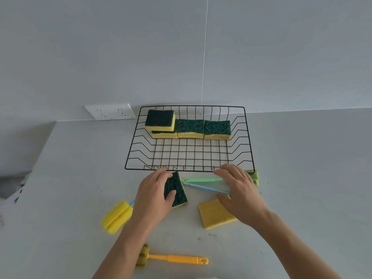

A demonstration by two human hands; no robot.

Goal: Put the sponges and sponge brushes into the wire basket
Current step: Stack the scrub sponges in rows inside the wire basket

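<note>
Green-topped sponge (177, 190) pinched in left hand (153, 196), long axis toward basket (189, 169), right hand (239, 194) spread.

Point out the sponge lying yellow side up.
The sponge on the table under the right hand; every other sponge shows its green scouring face.

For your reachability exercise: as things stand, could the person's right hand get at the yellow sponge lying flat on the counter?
Probably yes. The right hand hovers open just above the yellow sponge, thumb by its far edge, and nothing lies between them.
</note>
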